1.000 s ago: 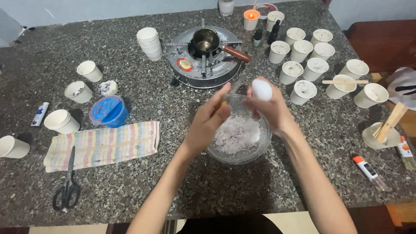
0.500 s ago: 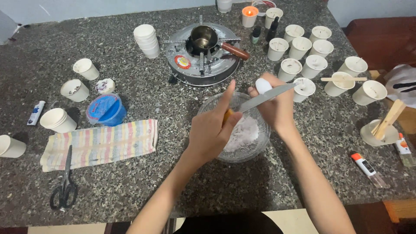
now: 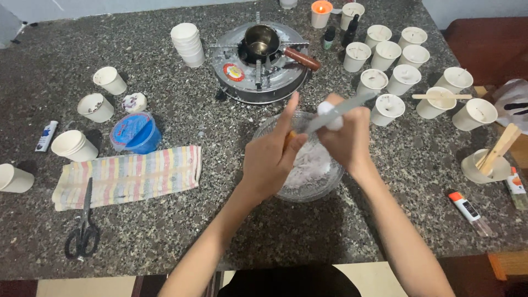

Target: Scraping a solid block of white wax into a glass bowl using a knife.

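Over a dark speckled stone table (image 3: 165, 231), both hands work above a clear glass bowl (image 3: 324, 184) that sits near the middle, a little toward the near edge. The left hand (image 3: 269, 159) is closed round an orange-handled knife (image 3: 335, 113), whose pale blade slants up to the right. The right hand (image 3: 346, 137) is curled round a white lump (image 3: 328, 113) held just over the bowl, the blade lying against it. Pale flakes lie in the bowl.

Behind the bowl stands a round metal stove (image 3: 258, 74) with a small dark pot (image 3: 261, 41) on it, its brown handle pointing right. Beside the stove on the left is a stack of white cups (image 3: 188, 44). A lit candle (image 3: 321, 14) stands at the far edge. To the right, many white paper cups (image 3: 401, 71) crowd the table from the far edge toward the right side, one with a flat wooden stick (image 3: 440, 97) across its rim. Another cup (image 3: 487, 168) near the right edge holds wooden sticks, with a glue stick (image 3: 467, 210) lying just in front.

On the left lie a striped cloth (image 3: 129, 176), black scissors (image 3: 83, 231) partly on it, a blue tub (image 3: 135, 133) and several more cups (image 3: 74, 146). Bare tabletop runs along the near edge on both sides of the arms. Beyond the right edge a brown wooden surface (image 3: 489, 49) shows.
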